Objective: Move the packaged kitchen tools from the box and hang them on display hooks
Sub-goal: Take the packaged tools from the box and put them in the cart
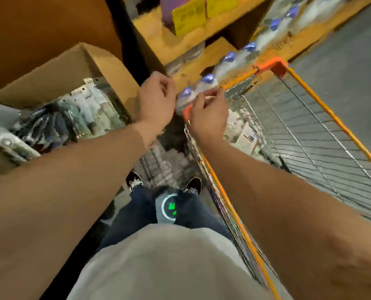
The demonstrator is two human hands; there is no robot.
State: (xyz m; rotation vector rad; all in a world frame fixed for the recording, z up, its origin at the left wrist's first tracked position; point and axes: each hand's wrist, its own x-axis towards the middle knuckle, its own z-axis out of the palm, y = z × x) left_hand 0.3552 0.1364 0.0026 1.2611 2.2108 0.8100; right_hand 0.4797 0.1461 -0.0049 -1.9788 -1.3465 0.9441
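Observation:
An open cardboard box (106, 68) at the left holds several packaged kitchen tools (72, 118) in clear and dark packs. A row of packaged tools with blue tops (230, 58) runs diagonally up to the right along the yellow shelf front, blurred by motion. My right hand (209, 114) pinches the nearest pack of that row (189, 96) at its front end. My left hand (156, 98) is just left of that pack, its fingers curled away from the camera. What they hold, if anything, is hidden.
An orange-framed wire cart (310, 135) stands at the right, touching the shelf, with a few packs lying in its bottom. Yellow price tags (189, 16) hang on the wooden shelf above. My legs and shoes are on the floor below, between box and cart.

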